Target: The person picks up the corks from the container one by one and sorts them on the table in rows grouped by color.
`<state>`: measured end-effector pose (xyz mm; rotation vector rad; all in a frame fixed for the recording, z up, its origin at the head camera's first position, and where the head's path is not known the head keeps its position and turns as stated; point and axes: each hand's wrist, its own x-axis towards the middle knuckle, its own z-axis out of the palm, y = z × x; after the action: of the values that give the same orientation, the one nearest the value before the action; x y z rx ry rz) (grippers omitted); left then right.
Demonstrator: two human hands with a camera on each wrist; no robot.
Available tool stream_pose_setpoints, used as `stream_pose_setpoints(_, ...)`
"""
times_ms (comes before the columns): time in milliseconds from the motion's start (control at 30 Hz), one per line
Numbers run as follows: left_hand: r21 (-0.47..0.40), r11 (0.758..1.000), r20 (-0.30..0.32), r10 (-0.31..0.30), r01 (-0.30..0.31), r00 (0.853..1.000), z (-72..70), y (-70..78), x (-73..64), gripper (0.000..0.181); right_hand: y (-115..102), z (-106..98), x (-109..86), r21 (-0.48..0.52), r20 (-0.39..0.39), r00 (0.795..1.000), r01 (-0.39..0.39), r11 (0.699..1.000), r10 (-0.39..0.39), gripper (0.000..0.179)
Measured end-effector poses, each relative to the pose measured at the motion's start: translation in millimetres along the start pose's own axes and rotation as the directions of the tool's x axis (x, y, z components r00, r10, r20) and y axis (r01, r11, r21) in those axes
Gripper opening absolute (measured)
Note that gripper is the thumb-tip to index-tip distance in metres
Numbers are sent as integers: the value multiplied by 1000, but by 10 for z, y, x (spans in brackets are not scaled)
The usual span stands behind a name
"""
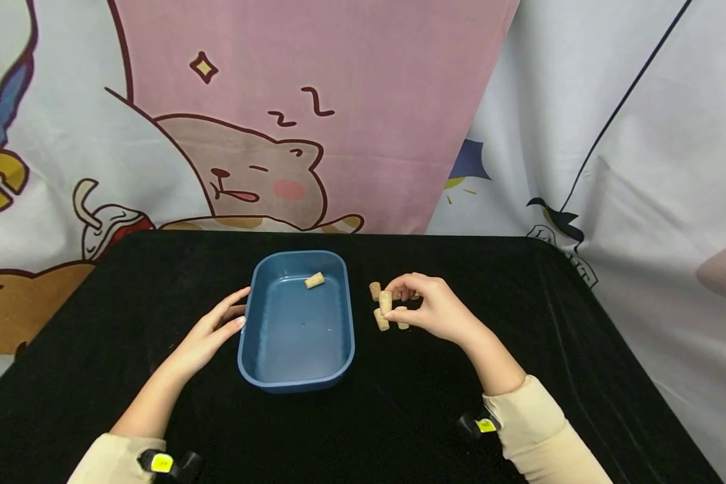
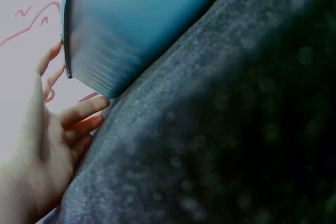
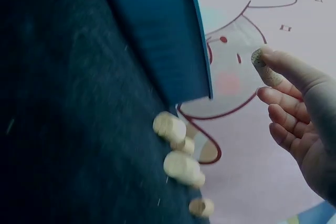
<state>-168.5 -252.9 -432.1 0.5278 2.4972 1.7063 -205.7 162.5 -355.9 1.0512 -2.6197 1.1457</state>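
Observation:
A blue rectangular tray (image 1: 296, 384) sits on the black cloth with one cork (image 1: 314, 280) lying inside near its far end. My left hand (image 1: 213, 334) rests its fingertips against the tray's left side, fingers fairly straight; the left wrist view shows them at the wall and lower corner. To the right of the tray, my right hand (image 1: 437, 310) pinches a cork (image 1: 386, 302) between thumb and fingers. That held cork (image 3: 265, 68) is raised above the cloth in the right wrist view. Several loose corks (image 3: 181, 167) lie below it, partly covered by the hand in the head view.
Black cloth (image 1: 230, 430) covers the table. Behind its far edge hangs a printed curtain (image 1: 363, 134) with cartoon animals. Both sleeves carry small dark wrist devices (image 1: 478, 426).

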Motion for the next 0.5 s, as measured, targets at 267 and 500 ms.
stream_pose_setpoints(267, -5, 1000, 1, 0, 0, 1000, -3, 1, -3, 54, 250, -88, -165, -20, 0, 997, -71, 997, 71, 34)
stream_pose_setpoints(500, -4, 1000, 0, 3, -3, 1000, 5, 7, -3, 54, 451, -156, -249, -51, -47, 993, -111, 993, 109, 31)
